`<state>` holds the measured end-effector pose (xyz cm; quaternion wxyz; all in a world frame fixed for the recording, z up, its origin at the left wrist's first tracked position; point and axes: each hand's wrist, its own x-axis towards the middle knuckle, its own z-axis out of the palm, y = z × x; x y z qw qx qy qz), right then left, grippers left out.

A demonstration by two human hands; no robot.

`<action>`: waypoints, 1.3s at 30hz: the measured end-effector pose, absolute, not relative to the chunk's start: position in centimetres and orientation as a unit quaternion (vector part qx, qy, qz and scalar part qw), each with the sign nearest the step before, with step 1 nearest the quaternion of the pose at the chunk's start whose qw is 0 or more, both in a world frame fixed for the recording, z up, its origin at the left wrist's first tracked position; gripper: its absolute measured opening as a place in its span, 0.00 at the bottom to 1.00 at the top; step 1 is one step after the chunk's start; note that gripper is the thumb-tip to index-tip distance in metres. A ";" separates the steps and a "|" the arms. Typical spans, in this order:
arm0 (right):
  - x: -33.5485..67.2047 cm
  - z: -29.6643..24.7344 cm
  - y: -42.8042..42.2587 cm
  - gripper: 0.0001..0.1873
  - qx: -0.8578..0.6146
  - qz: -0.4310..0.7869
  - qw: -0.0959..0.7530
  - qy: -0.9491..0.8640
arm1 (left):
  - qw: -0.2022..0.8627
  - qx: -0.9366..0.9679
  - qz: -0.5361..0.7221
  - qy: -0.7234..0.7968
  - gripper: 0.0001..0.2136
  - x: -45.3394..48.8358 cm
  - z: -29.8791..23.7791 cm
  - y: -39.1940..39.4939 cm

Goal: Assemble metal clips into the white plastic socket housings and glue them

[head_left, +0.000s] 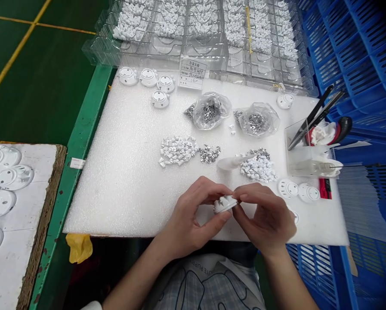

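Observation:
A small white round plastic part (pixel 224 204) is held over the near edge of the foam sheet (pixel 131 181). My left hand (pixel 196 215) grips it from the left, thumb below and fingers above. On its right edge, the fingertips of my right hand (pixel 265 213) pinch together; whether a tiny piece sits between them is hidden. Just beyond my hands lie a pile of small white pieces (pixel 178 150), some small metal pieces (pixel 209 153), a second white pile (pixel 259 168) and a translucent white object (pixel 229 163).
Two plastic bags of metal pieces (pixel 211 111) (pixel 258 120) stand farther back. Clear trays (pixel 167 54) of white pieces and a paper label (pixel 193 73) line the back. A clear tool box (pixel 297 159) stands right, near blue crates (pixel 367 60). White round parts (pixel 160 99) lie around.

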<state>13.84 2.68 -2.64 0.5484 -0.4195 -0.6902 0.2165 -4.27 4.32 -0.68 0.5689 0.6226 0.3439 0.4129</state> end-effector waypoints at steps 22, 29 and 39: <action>14.1 -2.6 2.8 0.24 -0.406 0.198 0.555 -0.699 | 0.639 0.585 0.376 0.329 0.11 -4.3 -0.2 4.6; 14.5 -2.8 3.0 0.20 -0.409 0.207 0.554 -0.694 | 0.634 0.603 0.355 0.328 0.14 -4.4 -0.5 4.3; 14.2 -2.3 3.1 0.18 -0.397 0.223 0.537 -0.710 | 0.648 0.547 0.403 0.344 0.16 -4.2 -1.0 4.0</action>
